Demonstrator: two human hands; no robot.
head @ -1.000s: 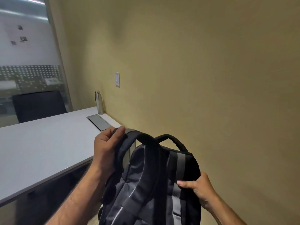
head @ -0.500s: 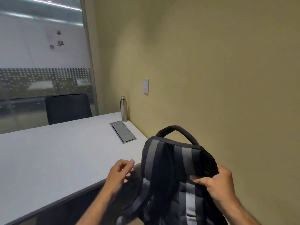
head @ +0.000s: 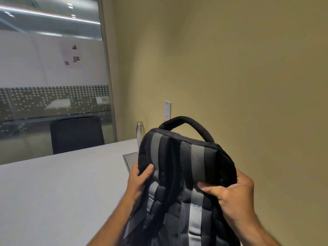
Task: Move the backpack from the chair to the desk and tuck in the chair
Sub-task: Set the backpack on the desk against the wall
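Note:
A black backpack [head: 177, 167] with grey straps is upright in front of me, its back panel facing me and its top handle arching above. My left hand [head: 139, 181] grips its upper left side, thumb on the panel. My right hand [head: 230, 194] grips the upper right side, thumb pressed on a grey strap. The backpack hangs over the right end of the white desk [head: 58, 189]; its bottom is out of view, so I cannot tell whether it rests on the desk. The chair it came from is not in view.
A steel bottle [head: 140, 134] stands at the desk's far right corner by the wall. A grey cable hatch [head: 130, 159] is set in the desk behind the backpack. A dark chair [head: 77, 134] sits across the desk before a glass partition. The yellow wall is close on the right.
The backpack has risen and moved left over the desk. My left hand let go of the shoulder strap and now grips the backpack's upper left side. The view swung left.

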